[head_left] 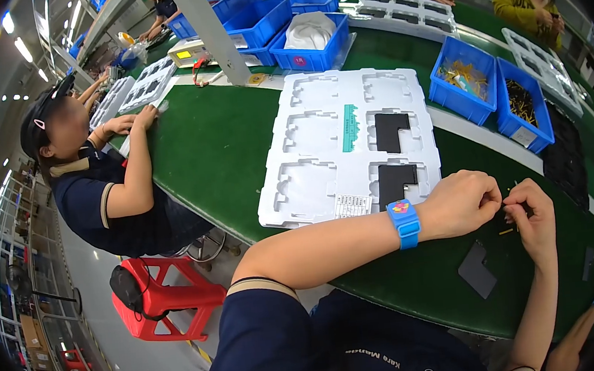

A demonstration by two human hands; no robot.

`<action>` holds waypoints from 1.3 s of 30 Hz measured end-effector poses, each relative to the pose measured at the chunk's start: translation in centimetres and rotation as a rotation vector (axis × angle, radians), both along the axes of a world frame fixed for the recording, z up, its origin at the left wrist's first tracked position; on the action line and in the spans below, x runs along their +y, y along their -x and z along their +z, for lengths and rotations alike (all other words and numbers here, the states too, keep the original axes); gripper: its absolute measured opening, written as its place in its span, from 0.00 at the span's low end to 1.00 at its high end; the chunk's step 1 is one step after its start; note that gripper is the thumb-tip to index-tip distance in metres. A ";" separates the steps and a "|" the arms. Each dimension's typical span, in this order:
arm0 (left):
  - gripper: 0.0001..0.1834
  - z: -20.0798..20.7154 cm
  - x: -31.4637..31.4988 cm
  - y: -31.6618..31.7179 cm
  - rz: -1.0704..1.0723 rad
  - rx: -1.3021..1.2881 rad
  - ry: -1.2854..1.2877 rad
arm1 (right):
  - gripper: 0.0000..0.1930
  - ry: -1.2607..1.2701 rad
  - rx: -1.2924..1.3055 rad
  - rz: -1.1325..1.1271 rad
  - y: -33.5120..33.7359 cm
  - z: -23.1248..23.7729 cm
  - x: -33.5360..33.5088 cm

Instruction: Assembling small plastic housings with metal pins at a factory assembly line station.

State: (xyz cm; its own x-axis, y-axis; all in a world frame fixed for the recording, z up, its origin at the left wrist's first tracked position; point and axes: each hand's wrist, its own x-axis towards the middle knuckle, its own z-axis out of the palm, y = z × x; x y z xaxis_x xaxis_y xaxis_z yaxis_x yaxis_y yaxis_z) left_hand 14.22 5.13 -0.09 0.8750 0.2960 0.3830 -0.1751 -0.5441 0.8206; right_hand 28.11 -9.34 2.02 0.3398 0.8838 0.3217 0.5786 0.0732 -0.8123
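head view: inside the counter's near edge, left hand and right hand pinch closed, perhaps handling gold pieces; grip's contents i cannot tell; next probably needs precision.

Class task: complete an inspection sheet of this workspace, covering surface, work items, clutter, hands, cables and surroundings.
Surface: green bench top.
Job's things: white moulded tray with two notched black plates; notched dark plate on the bench; gold-coloured pin near both hands.
Clutter: two blue bins of small parts, right of the tray.
Hands: left hand and right hand close together; anything held is too small to tell.
Cables: red lead at a beige instrument.
Surroundings: co-worker at left; red stool.
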 end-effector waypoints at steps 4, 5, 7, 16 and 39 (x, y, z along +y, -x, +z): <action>0.06 -0.4 0.1 -0.1 0.011 -0.056 -0.026 | 0.07 -0.044 -0.081 0.033 0.0 -0.1 0.2; 0.06 -0.5 0.1 -0.2 0.010 -0.061 -0.014 | 0.07 -0.058 -0.117 0.033 -0.1 -0.2 0.2; 0.06 -0.4 0.1 -0.1 0.011 -0.065 -0.002 | 0.07 -0.057 -0.104 0.031 0.1 -0.1 0.2; 0.06 -0.2 -0.2 -0.2 0.024 -0.018 0.091 | 0.06 -0.089 -0.006 0.020 0.4 0.2 0.1; 0.14 -1.0 -1.0 0.6 0.108 0.003 -0.528 | 0.05 -0.232 0.256 -0.097 -1.4 -1.6 -0.1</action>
State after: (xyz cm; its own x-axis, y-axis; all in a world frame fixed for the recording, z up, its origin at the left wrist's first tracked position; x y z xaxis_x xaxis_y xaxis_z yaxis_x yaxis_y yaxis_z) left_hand 13.62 4.10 -1.05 0.8515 0.1524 0.5017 -0.0932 -0.8976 0.4309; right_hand 29.54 -9.46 0.42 0.5143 0.7566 0.4039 0.3716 0.2278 -0.9000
